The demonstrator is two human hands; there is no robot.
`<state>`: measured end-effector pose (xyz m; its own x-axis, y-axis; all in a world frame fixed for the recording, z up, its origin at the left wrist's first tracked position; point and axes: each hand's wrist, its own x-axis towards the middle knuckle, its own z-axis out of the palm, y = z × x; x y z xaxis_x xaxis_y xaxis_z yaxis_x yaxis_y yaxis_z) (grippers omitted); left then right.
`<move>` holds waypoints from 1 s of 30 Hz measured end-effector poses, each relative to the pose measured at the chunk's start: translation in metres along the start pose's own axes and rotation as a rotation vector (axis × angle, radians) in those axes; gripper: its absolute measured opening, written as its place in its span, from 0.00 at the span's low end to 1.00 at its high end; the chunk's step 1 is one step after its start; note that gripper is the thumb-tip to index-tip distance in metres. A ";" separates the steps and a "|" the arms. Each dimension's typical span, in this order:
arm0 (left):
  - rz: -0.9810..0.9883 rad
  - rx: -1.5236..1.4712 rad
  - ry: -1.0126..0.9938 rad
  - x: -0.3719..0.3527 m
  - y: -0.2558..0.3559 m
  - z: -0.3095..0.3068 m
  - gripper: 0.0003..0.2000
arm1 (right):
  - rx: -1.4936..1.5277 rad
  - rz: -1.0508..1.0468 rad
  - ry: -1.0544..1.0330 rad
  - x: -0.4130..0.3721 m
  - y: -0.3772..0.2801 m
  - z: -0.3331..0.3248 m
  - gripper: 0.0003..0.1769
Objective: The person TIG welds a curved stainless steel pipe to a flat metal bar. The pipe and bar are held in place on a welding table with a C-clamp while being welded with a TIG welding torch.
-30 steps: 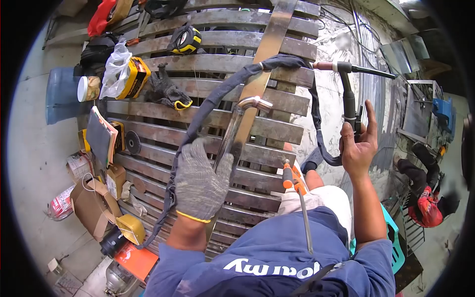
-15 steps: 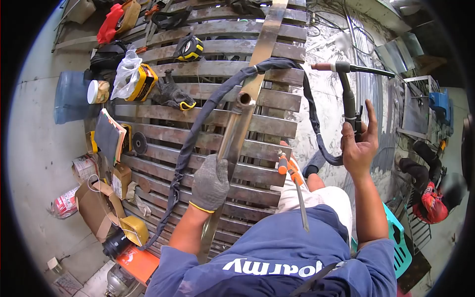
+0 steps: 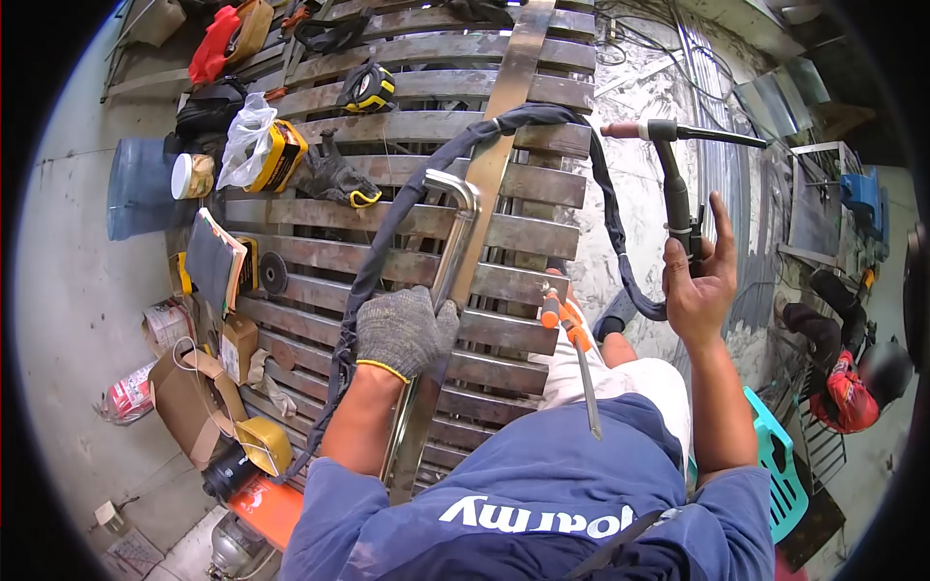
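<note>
My left hand (image 3: 405, 331), in a grey knit glove with a yellow cuff, is wrapped round a shiny metal pipe (image 3: 453, 254). The pipe's bent end points left over the slatted metal bench (image 3: 542, 184), beside a long flat metal bar (image 3: 513, 85). My bare right hand (image 3: 701, 290) grips the handle of a welding torch (image 3: 672, 179) off the bench's right side, its index finger stretched upward. From the torch, a dark sleeved cable (image 3: 412, 198) loops across the bench, over the bar and past my left hand.
A tape measure (image 3: 368, 89), a dark glove (image 3: 334, 176) and a cutting disc (image 3: 273, 274) lie on the bench. Boxes and a notebook (image 3: 213, 259) stand along the left. An orange-handled tool (image 3: 564, 315) is near my lap. Another person (image 3: 845, 387) crouches at far right.
The pipe has turned in my left hand, so its bent end now points left instead of up towards the camera. My left hand has shifted slightly left and up; the torch has barely moved.
</note>
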<state>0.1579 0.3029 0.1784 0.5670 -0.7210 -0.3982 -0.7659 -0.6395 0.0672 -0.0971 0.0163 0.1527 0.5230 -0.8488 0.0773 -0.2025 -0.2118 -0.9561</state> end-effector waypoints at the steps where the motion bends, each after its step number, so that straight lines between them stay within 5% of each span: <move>1: 0.003 0.000 -0.018 0.002 -0.005 0.001 0.22 | 0.003 0.021 -0.007 -0.002 -0.002 0.000 0.45; 23: 0.102 -0.030 0.132 -0.007 0.018 -0.003 0.20 | -0.003 -0.015 -0.082 -0.012 0.000 0.020 0.46; 30: 0.147 -0.406 0.246 0.010 0.011 0.004 0.13 | -0.020 -0.074 -0.152 -0.016 -0.015 0.024 0.47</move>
<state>0.1542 0.2898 0.1715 0.5543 -0.8215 -0.1336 -0.6910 -0.5437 0.4764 -0.0821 0.0444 0.1591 0.6558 -0.7480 0.1023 -0.1743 -0.2818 -0.9435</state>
